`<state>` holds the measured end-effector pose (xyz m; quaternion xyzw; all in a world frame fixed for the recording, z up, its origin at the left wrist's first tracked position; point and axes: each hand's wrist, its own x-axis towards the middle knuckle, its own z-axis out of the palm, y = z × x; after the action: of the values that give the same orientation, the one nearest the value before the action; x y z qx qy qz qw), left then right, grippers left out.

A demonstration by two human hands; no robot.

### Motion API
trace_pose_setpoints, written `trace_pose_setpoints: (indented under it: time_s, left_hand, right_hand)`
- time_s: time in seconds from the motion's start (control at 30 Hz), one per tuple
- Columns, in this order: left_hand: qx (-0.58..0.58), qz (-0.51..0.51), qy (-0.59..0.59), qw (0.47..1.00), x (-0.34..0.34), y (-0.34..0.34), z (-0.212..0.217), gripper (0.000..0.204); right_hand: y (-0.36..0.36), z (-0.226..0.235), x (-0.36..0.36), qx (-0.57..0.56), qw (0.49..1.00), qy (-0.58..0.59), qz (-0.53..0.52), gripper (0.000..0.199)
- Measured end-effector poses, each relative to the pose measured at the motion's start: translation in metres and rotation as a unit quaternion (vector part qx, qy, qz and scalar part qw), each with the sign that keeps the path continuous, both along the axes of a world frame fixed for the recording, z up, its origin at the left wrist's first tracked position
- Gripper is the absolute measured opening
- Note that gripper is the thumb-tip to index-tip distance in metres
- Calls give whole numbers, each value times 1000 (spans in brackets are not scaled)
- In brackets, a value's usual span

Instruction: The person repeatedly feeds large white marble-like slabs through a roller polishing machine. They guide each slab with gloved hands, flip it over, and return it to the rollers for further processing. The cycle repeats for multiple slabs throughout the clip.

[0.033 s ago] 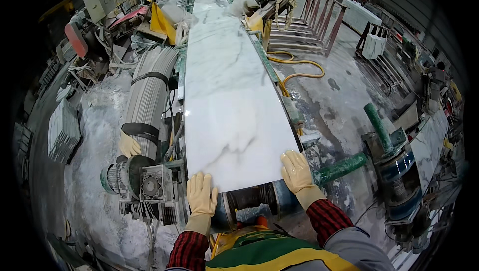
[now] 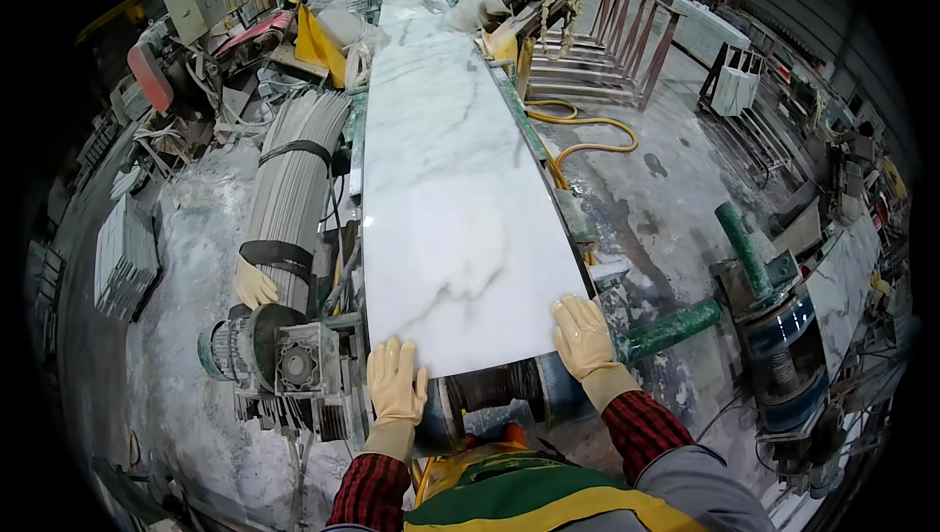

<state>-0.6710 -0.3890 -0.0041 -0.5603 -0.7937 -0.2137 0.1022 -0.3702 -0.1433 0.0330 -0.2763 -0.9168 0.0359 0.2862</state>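
Far left: stacked grey tiles [image 2: 125,256] on the dusty floor. Next, a bundle of grey strips [image 2: 294,189], strapped, with a stray glove [image 2: 254,284] at its near end, beside a motor and gearbox [image 2: 279,361]. Centre: long white marble slab [image 2: 455,189] on the conveyor line. The gloved left hand [image 2: 396,381] lies flat, released, on the slab's near-left corner; the gloved right hand [image 2: 584,337] lies flat on its near-right corner. Right: green pipe [image 2: 668,328], yellow hose [image 2: 578,136], metal rack [image 2: 612,38].
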Motion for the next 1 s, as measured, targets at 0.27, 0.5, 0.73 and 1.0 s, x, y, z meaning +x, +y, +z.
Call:
trace_pose_setpoints:
  time_s: [0.27,0.5,0.73,1.0]
  left_hand:
    - [11,-14,-4,1000,5,-1,6,56]
    - [-11,-4,-10,1000,7,-8,-1,59]
    - [-38,9,-13,999,9,-10,1,56]
    - [-33,2,-11,999,12,-16,1,56]
  right_hand:
    - [-3,-14,9,14,1000,22,1,41]
    - [-6,-11,10,-3,1000,4,-2,41]
    - [-8,-12,10,-3,1000,11,-2,38]
    - [-16,2,13,-18,1000,20,3,38]
